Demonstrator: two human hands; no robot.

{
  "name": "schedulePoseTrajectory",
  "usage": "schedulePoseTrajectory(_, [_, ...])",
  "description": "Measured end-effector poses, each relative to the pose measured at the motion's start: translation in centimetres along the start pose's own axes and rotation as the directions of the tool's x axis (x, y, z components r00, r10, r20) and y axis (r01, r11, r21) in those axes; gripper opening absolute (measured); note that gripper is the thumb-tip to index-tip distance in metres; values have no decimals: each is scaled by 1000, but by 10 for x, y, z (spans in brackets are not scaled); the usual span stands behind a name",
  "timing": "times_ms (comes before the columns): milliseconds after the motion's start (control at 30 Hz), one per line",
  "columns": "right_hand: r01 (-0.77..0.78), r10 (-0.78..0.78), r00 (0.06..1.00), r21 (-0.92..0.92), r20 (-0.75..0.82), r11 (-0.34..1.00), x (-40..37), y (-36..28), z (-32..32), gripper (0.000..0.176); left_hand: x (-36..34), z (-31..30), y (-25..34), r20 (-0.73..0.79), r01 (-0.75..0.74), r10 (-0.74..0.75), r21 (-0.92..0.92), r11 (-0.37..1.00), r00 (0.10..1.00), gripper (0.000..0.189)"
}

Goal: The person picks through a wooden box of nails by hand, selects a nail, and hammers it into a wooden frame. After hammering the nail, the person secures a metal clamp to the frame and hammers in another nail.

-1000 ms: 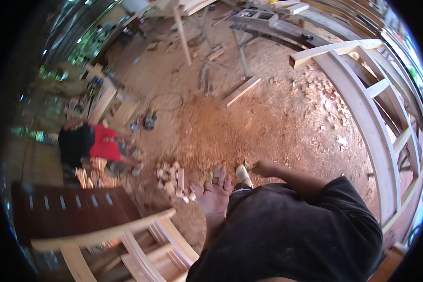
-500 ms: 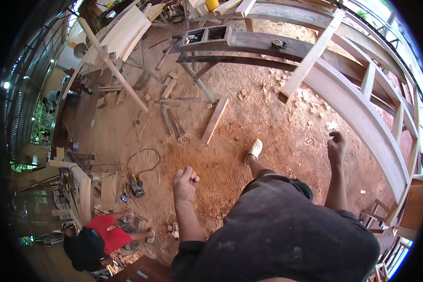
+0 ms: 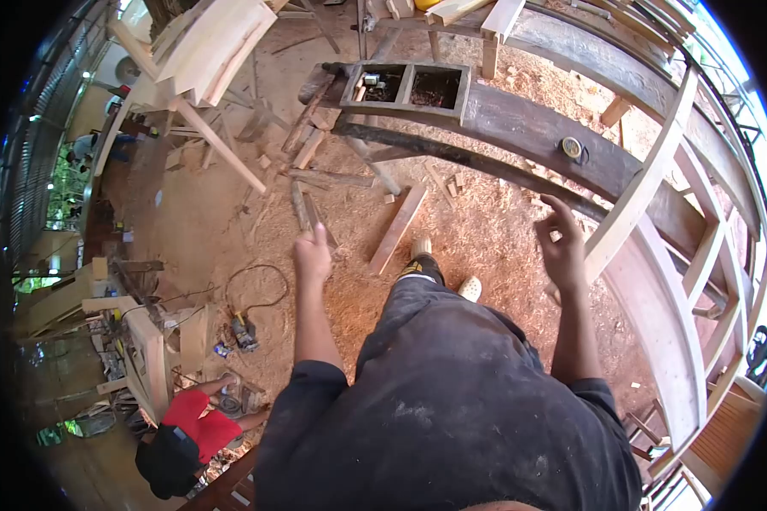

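Observation:
My left hand [image 3: 313, 254] is raised over the shaving-covered floor, its fingers closed with a finger or thumb pointing up; whether anything is inside is hidden. My right hand [image 3: 562, 243] is in the air with its fingers apart and curved, holding nothing. It is nearest the pale upright board [image 3: 643, 192] and the dark workbench beam [image 3: 520, 119]. On that beam lie a round tape-like object [image 3: 572, 149] and a two-compartment wooden tray [image 3: 407, 109] with small items inside. A loose timber piece [image 3: 398, 228] lies on the floor between my hands.
A power tool [image 3: 245, 332] with a looped cord lies on the floor at left. Another person [image 3: 198, 430] in red shorts is low at the bottom left. Long boards [image 3: 217, 51] rest on a trestle at upper left. A large curved frame [image 3: 665, 315] stands at right.
The view has moved forward towards the workbench, and the tray and tape-like object look nearer. My right hand has risen towards the beam and its fingers have spread. My feet have stepped.

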State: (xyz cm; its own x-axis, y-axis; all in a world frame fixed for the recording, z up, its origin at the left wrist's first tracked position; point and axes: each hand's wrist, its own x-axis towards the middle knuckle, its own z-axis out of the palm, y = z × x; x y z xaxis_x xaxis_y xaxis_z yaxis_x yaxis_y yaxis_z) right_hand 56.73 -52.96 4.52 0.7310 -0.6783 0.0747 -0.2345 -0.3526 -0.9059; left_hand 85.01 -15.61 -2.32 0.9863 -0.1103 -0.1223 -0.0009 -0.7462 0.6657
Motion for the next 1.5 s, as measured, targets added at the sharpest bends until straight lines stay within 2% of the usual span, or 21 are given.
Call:
schedulePoseTrajectory(67, [-44,48,997,-55,68,997,13,12,20,63,46,-8,28,-81,4,3,92,996,997,51])
schedulePoseTrajectory(200, [-150,142,979,-44,-145,988,25,36,25,49,183,3,26,66,-110,102,124,986,993,40])
schedulePoseTrajectory(300, [-356,350,876,45,-331,933,36,46,14,47,275,14,52,78,-171,160,166,971,984,42])
schedulePoseTrajectory(367, [-476,582,730,345,-359,809,55,43,8,52,343,44,37,62,-137,124,304,943,990,49])
schedulePoseTrajectory(467, [-448,424,761,76,-491,891,97,63,9,60,383,73,36,56,-133,121,401,906,991,52])
schedulePoseTrajectory(533, [-444,395,755,35,-524,895,137,70,18,65,423,90,5,280,-90,7,286,954,960,51])
schedulePoseTrajectory(600, [-482,427,749,26,-507,876,170,80,23,68,424,87,10,317,-70,-7,229,971,948,50])
schedulePoseTrajectory(667, [-529,216,799,-484,-562,697,193,97,33,70,412,78,16,235,-105,33,299,948,971,45])
schedulePoseTrajectory(767, [-633,320,773,-632,-548,446,210,94,44,51,377,53,2,200,-79,48,150,985,979,38])
schedulePoseTrajectory(867, [-564,213,818,-670,-534,483,200,138,12,30,338,28,-5,194,-11,-41,260,966,980,29])
schedulePoseTrajectory(967, [-503,86,828,-665,-555,552,200,105,13,37,270,26,50,107,41,-43,17,999,993,12])
schedulePoseTrajectory(1033, [-366,91,881,-546,-465,754,199,69,30,43,226,44,110,221,94,-28,-296,951,975,17])
schedulePoseTrajectory(1067, [-386,285,885,-237,-368,892,199,52,48,40,209,59,135,268,78,38,-406,910,963,18])
schedulePoseTrajectory(1133, [-357,360,931,335,58,872,208,3,92,47,180,91,181,445,165,140,-579,798,884,19])
schedulePoseTrajectory(1200, [-346,236,934,510,270,787,222,-21,126,65,160,138,187,491,5,335,-569,822,804,12])
schedulePoseTrajectory(1300, [-298,103,951,773,292,561,254,-45,151,64,131,145,243,699,-26,500,-569,822,512,14])
schedulePoseTrajectory(1333, [-444,329,891,753,313,486,264,-51,136,56,132,148,244,704,-23,496,-565,825,508,14])
schedulePoseTrajectory(1367, [-388,384,888,863,255,323,266,-31,128,45,136,155,247,573,-294,687,-632,717,447,22])
schedulePoseTrajectory(1400, [-320,453,884,856,115,407,269,-19,119,37,141,159,250,435,-532,841,-651,541,322,30])
schedulePoseTrajectory(1433, [-331,531,848,785,4,523,270,-5,98,31,154,156,252,484,-534,829,-639,553,279,34])
schedulePoseTrajectory(1500, [-477,628,752,493,-200,728,267,10,64,19,174,153,246,414,-635,792,-477,608,448,30])
